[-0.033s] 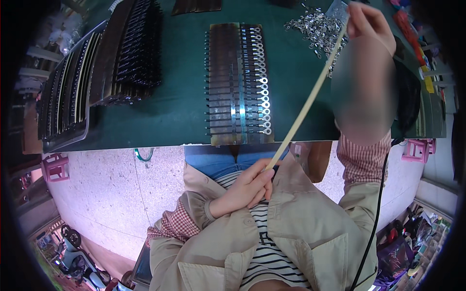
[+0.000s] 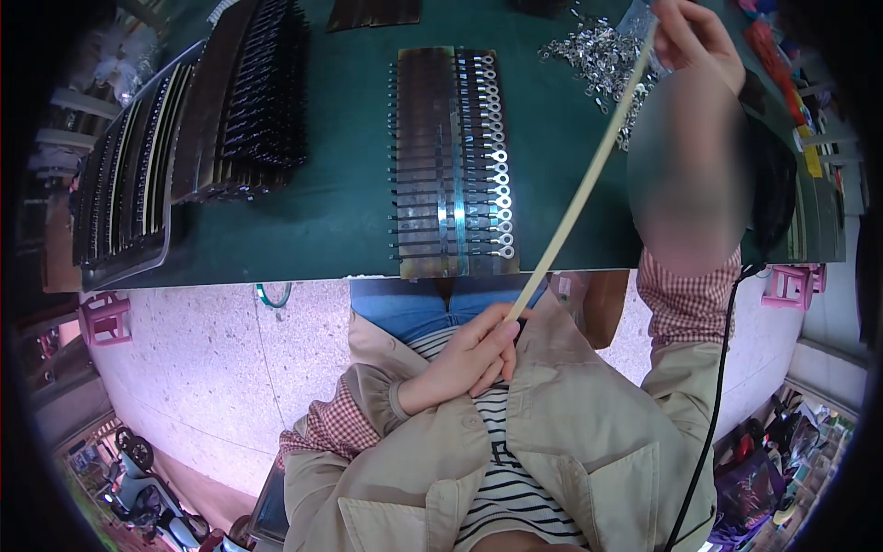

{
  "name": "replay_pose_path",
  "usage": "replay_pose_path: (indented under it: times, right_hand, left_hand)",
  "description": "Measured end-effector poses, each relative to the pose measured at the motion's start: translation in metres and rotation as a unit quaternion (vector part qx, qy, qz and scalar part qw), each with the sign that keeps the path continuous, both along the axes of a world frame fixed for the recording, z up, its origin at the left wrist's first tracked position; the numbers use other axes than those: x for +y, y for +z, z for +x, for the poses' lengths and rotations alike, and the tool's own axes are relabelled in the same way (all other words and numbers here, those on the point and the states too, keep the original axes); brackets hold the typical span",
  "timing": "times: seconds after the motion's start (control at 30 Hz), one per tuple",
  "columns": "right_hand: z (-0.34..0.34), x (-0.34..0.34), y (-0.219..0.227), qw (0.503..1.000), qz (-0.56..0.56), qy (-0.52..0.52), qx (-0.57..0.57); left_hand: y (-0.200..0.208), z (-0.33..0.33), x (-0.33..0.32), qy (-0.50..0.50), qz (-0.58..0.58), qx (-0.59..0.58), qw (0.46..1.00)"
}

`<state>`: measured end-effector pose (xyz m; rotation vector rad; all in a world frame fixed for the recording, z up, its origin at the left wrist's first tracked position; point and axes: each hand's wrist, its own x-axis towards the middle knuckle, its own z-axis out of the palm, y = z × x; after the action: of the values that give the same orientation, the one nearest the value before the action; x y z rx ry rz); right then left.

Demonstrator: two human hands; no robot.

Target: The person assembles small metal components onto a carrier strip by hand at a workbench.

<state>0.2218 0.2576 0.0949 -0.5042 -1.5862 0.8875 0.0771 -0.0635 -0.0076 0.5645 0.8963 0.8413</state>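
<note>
A long, narrow, pale yellow strip (image 2: pixel 589 184), like tape, runs straight and slanted between my two hands. Its lower end is pinched in my left hand (image 2: pixel 474 352), whose fingers are closed in front of my striped shirt. At the far right of the table, my right hand (image 2: pixel 696 41) grips the upper end between thumb and fingers; the wrist below is blurred. Left of the strip, a flat brown board (image 2: pixel 426 138) lies on the green table. It carries a row of dark leads, with silver ring terminals (image 2: pixel 503 207) along its right side.
A heap of loose ring terminals (image 2: pixel 598 57) lies near my right hand. Stacked brown boards (image 2: pixel 212 110) with dark leads stand at the left, beside a tray (image 2: pixel 166 239) holding more boards. A black cable (image 2: pixel 716 396) hangs along my right arm. The table's front edge (image 2: pixel 322 280) faces me.
My right hand has shifted slightly up and to the left, and the strip's upper part has swung slightly left with it. My left hand stays almost in place.
</note>
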Motion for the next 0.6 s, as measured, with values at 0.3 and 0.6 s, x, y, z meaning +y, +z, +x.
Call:
replay_pose_path:
  times: [0.3,0.6]
  right_hand:
    - [-0.070,0.055,-0.110,0.962,0.040,-0.016,-0.271]
    - [-0.087,0.048,-0.118,0.921,0.152,-0.043,-0.357]
  left_hand:
    - [-0.033,0.013,-0.015,0.048,0.220,-0.006,0.974]
    - [-0.048,0.018,-0.008,0.042,0.227,-0.005,0.973]
